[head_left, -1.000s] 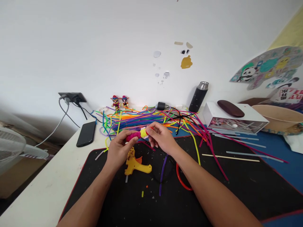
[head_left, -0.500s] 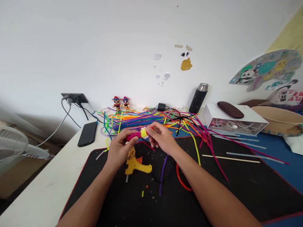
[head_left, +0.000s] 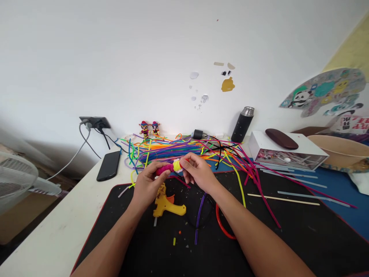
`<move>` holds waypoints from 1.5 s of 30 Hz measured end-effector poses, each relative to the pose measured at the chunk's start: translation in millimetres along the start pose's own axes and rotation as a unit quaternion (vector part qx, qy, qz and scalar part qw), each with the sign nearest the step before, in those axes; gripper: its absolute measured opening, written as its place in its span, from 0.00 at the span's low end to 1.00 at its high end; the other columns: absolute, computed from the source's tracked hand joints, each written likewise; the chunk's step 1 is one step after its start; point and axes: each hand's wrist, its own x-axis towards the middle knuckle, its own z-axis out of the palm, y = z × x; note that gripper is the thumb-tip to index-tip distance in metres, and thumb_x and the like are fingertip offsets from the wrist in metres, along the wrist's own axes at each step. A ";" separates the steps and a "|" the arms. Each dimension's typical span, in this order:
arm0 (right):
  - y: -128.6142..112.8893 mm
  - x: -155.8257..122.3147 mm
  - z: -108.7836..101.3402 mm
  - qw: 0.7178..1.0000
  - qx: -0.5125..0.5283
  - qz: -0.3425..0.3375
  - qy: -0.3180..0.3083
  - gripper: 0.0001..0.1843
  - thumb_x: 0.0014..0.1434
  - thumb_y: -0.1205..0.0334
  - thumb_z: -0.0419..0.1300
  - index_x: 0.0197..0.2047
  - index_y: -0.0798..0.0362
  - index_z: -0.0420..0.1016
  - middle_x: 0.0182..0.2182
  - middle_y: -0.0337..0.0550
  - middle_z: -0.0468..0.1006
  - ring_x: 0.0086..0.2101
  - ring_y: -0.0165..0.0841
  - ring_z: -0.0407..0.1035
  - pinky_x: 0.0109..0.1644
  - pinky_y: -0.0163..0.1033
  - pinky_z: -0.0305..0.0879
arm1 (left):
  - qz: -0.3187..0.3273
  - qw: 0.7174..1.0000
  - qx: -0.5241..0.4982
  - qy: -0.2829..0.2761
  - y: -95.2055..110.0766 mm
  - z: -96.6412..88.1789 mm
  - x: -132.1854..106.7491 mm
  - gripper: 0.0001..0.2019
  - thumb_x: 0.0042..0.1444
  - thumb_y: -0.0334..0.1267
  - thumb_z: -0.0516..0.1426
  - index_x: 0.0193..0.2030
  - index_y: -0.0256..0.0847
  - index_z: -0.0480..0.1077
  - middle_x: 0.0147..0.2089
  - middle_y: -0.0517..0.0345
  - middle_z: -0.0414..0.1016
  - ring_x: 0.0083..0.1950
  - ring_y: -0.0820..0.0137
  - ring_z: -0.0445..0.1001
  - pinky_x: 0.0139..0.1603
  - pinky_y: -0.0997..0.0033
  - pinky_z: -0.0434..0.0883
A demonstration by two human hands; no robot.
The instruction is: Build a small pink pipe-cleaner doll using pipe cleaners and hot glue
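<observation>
Between my two hands, above the black mat, is a small pipe-cleaner figure with magenta, yellow, white and red parts. My left hand pinches its magenta end between thumb and fingers. At the red and yellow end, the fingers of my right hand are closed on it and cover part of it. Just below the left hand lies a yellow hot glue gun with an orange trigger. A purple pipe cleaner and a red curved piece lie on the mat to its right.
Behind the hands spreads a heap of colourful pipe cleaners. Two small figures stand by the wall. A phone lies left; a black bottle, a white box and glue sticks are on the right.
The whole view has shifted slightly, with things sitting a little lower in the picture. Both hands keep hold of the figure, with hardly any change in grip.
</observation>
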 end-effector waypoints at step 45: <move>2.9 -0.3 0.1 1.000 0.012 -0.002 0.004 0.25 0.62 0.34 0.66 0.38 0.49 0.70 0.18 0.30 0.72 0.15 0.26 0.65 0.16 0.29 0.55 | 0.032 0.999 0.007 0.008 -0.8 0.9 0.6 0.10 0.61 0.45 0.66 0.46 0.46 0.84 0.45 0.53 0.84 0.46 0.62 0.79 0.49 0.61 0.74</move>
